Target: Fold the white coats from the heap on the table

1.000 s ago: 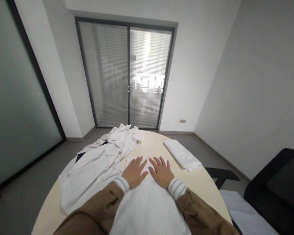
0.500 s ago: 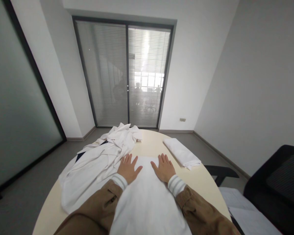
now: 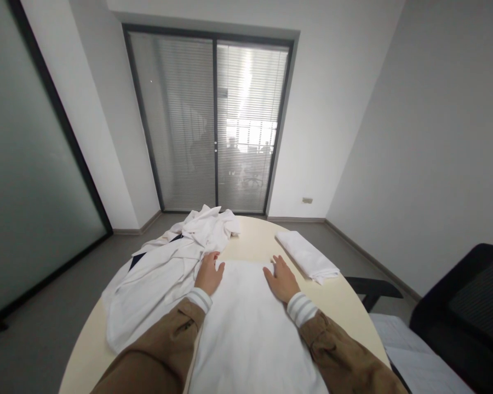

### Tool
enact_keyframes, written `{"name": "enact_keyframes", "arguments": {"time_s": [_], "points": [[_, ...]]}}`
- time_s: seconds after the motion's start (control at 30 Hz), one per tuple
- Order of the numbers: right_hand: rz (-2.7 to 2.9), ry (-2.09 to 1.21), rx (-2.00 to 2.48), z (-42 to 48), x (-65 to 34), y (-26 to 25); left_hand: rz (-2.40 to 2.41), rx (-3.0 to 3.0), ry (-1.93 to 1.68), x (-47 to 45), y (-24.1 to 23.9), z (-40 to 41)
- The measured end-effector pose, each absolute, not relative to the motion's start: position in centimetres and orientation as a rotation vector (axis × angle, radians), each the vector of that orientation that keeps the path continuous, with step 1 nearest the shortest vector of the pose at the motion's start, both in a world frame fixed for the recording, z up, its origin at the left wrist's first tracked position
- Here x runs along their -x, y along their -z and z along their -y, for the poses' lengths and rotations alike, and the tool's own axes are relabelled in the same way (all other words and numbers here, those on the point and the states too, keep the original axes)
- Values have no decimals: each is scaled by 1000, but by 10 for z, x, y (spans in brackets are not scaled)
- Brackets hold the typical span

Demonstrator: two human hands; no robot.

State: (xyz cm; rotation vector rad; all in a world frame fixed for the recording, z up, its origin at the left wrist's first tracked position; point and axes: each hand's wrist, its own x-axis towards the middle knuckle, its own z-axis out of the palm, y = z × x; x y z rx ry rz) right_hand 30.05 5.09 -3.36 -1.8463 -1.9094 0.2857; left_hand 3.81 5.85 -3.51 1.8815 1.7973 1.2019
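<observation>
A white cloth (image 3: 246, 323) lies spread flat in front of me as a long strip, its far edge straight and its near end running out of view. My left hand (image 3: 209, 273) rests at its far left corner, thumb apart from the fingers. At the far right corner is my right hand (image 3: 282, 280), its thumb also apart and the fingertips angled down by the edge. Neither hand shows anything gripped. Left of the strip is a loose heap of white cloth (image 3: 152, 290), close against my left hand. A folded white cloth (image 3: 306, 254) lies to the right.
All the cloths lie on a round cream table (image 3: 250, 238). Something dark blue (image 3: 137, 261) shows under the heap. To the right stands a black office chair (image 3: 464, 312), with white sheets or cloth (image 3: 411, 345) near its seat. Glass doors with blinds (image 3: 213, 126) are beyond.
Both hands have moved outward from lying flat on the strip to its left and right edges. Their fingers now point more downward. The cloths have hardly moved.
</observation>
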Motion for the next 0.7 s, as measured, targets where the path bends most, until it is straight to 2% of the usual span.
{"name": "enact_keyframes", "arguments": {"time_s": [0.27, 0.47, 0.7], "points": [[1812, -312, 1672, -59, -313, 44, -1757, -1700, -1172, -35, 27, -60], [1794, -299, 1745, -63, -317, 47, -1676, -1430, -1167, -28, 23, -67], [1674, -444, 1692, -63, -317, 43, -1386, -1098, -1238, -34, 17, -63]]}}
